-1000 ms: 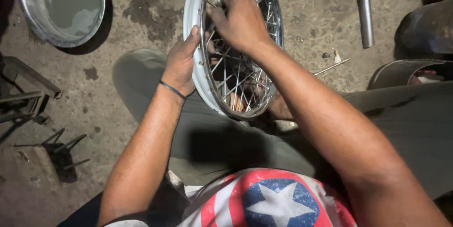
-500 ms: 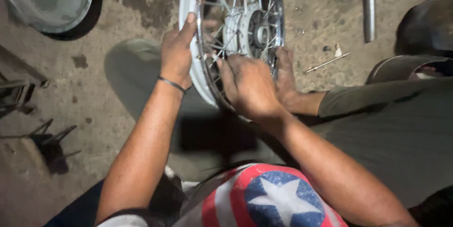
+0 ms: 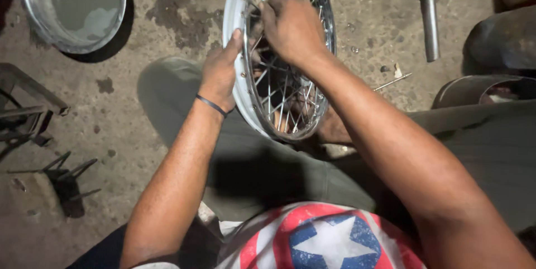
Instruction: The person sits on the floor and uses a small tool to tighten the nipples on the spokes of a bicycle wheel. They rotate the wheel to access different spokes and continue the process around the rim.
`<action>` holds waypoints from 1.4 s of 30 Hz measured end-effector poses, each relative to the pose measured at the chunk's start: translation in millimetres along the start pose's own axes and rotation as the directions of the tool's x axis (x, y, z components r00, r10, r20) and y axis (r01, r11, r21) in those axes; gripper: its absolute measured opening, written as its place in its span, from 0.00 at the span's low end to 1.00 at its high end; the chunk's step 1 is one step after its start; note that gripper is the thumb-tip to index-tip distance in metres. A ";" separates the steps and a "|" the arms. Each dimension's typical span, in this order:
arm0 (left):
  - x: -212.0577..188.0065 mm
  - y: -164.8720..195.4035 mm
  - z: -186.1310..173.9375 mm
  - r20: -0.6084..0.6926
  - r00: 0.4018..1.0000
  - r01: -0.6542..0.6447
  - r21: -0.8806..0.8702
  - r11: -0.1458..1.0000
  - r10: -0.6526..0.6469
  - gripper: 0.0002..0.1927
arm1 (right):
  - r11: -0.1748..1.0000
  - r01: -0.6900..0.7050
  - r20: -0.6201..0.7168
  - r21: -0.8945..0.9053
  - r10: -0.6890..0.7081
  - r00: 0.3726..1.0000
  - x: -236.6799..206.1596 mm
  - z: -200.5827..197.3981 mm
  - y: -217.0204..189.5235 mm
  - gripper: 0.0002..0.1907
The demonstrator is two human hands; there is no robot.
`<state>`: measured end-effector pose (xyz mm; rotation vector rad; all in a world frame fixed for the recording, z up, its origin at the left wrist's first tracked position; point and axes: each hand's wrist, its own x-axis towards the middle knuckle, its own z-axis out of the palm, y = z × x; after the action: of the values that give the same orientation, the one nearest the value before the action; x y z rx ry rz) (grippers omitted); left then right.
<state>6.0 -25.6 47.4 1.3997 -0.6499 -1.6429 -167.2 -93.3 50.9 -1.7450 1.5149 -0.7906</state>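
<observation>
A spoked metal wheel rim (image 3: 241, 96) stands upright between my legs on the concrete floor. My left hand (image 3: 219, 70) grips its near-left edge, thumb over the rim, a dark band on the wrist. My right hand (image 3: 293, 26) reaches across the top of the wheel with fingers closed among the spokes near the hub. What the fingers pinch is hidden. A bare foot (image 3: 333, 129) shows behind the wheel's lower part.
A second bare rim (image 3: 34, 17) lies flat at the top left. A metal hammer (image 3: 429, 15) lies at the top right, a loose spoke (image 3: 392, 82) below it. Dark metal frames (image 3: 28, 118) stand at left, a curved metal part (image 3: 474, 87) at right.
My right hand rose from the wheel's lower near side to the top by the hub. The left hand stayed on the rim's edge. The view shifted a little.
</observation>
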 end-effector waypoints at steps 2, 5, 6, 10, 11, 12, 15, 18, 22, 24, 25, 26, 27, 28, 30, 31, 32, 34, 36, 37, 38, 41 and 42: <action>2.3 1.2 -1.8 -0.038 0.999 -0.013 0.064 0.998 0.016 0.30 | 0.989 0.141 -0.048 -0.040 -0.143 0.989 -7.0 -3.1 9.4 0.17; 4.2 1.1 -2.5 -0.010 0.990 -0.136 0.102 0.985 0.138 0.27 | 0.991 0.121 -0.057 -0.054 -0.124 0.991 -22.9 -24.5 -11.8 0.18; 4.4 0.6 -2.5 -0.023 0.985 -0.167 0.104 0.980 0.170 0.27 | 0.996 0.080 -0.043 -0.049 -0.082 0.996 -31.0 -31.4 -25.1 0.19; 4.6 -0.6 -3.7 -0.066 0.990 -0.124 0.058 0.991 0.128 0.24 | 0.986 -0.042 0.113 -0.159 0.061 0.992 -81.5 -46.4 -58.1 0.22; 5.0 -0.4 -4.4 -0.064 0.994 -0.090 0.036 0.995 0.092 0.24 | 0.986 -0.069 0.142 -0.154 0.091 0.986 -87.1 -44.0 -56.1 0.22; 5.7 -0.1 -5.2 -0.094 0.993 -0.069 0.033 0.997 0.071 0.24 | 0.994 -0.004 0.129 -0.106 0.017 0.992 -86.6 -39.6 -48.4 0.21; 7.1 0.5 -8.4 -0.142 0.990 0.011 0.010 1.000 -0.010 0.23 | 0.992 0.087 0.117 0.086 -0.097 0.988 -79.9 -20.5 -16.7 0.16; 6.2 -0.8 -11.6 -0.100 0.994 0.036 -0.032 0.999 -0.039 0.25 | 0.982 -0.061 0.159 0.181 0.032 0.987 -76.2 -18.9 11.2 0.11; 4.5 -2.3 -12.4 -0.155 0.985 0.067 -0.069 0.995 -0.077 0.28 | 0.955 -0.264 0.312 0.132 0.213 0.926 -85.1 -39.8 21.0 0.09; 4.1 -1.9 -10.2 -0.133 0.990 0.046 -0.063 0.997 -0.054 0.29 | 0.967 -0.204 0.294 0.151 0.153 0.944 -88.4 -45.3 17.3 0.08; 3.6 -1.5 -8.5 -0.122 0.992 0.030 -0.045 0.999 -0.035 0.29 | 0.981 -0.153 0.244 0.118 0.120 0.962 -88.9 -44.5 14.4 0.08; 2.6 -1.2 -6.7 -0.113 0.993 0.017 -0.026 1.000 -0.020 0.29 | 0.991 -0.106 0.196 0.084 0.088 0.977 -89.1 -42.8 11.6 0.08; 0.8 -1.1 -4.7 -0.103 0.995 0.002 -0.010 1.000 -0.003 0.28 | 0.993 -0.012 0.124 0.116 -0.002 0.992 -88.5 -39.1 9.0 0.07; -2.0 -1.3 -2.7 -0.092 0.996 -0.017 0.008 1.000 0.017 0.27 | 0.986 0.086 0.046 0.143 -0.093 0.995 -87.5 -35.0 6.5 0.07; -11.6 -3.3 0.4 -0.093 0.993 -0.067 0.036 0.997 0.070 0.24 | 0.963 0.223 -0.039 0.153 -0.220 0.975 -85.9 -29.2 4.0 0.06; -18.4 -5.0 1.1 -0.106 0.989 -0.095 0.047 0.994 0.100 0.21 | 0.955 0.258 -0.043 0.145 -0.255 0.966 -85.2 -27.9 3.6 0.06; -26.1 -7.0 1.1 -0.116 0.984 -0.126 0.058 0.990 0.132 0.19 | 0.946 0.295 -0.048 0.134 -0.292 0.955 -84.8 -27.8 3.7 0.06; -41.8 -10.7 -0.6 -0.045 0.988 -0.149 -0.090 0.985 0.146 0.18 | 0.944 0.285 -0.005 0.167 -0.288 0.958 -84.9 -30.7 4.6 0.07; -52.8 -13.1 -2.8 0.029 0.988 -0.143 -0.183 0.973 0.150 0.16 | 0.937 0.305 0.016 0.168 -0.312 0.950 -84.7 -35.0 5.0 0.07; -55.6 -13.7 -3.4 0.061 0.988 -0.125 -0.207 0.970 0.140 0.16 | 0.932 0.328 0.026 0.154 -0.336 0.942 -84.6 -36.3 4.2 0.07; -56.8 -14.0 -3.6 0.090 0.988 -0.103 -0.233 0.967 0.127 0.16 | 0.927 0.348 0.042 0.141 -0.357 0.933 -84.6 -37.2 3.3 0.07; -53.7 -13.8 -2.3 0.083 0.990 -0.095 -0.214 0.972 0.115 0.14 | 0.945 0.316 0.053 0.091 -0.321 0.946 -82.0 -34.2 -2.7 0.08; -52.1 -13.7 -1.7 0.089 0.989 -0.098 -0.214 0.972 0.119 0.13 | 0.935 0.344 0.045 0.083 -0.349 0.936 -79.8 -33.4 -4.2 0.08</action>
<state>4.0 26.1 62.5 1.1174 -0.5822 -1.6509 -202.6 -17.4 72.9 -1.9894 1.1359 -0.9471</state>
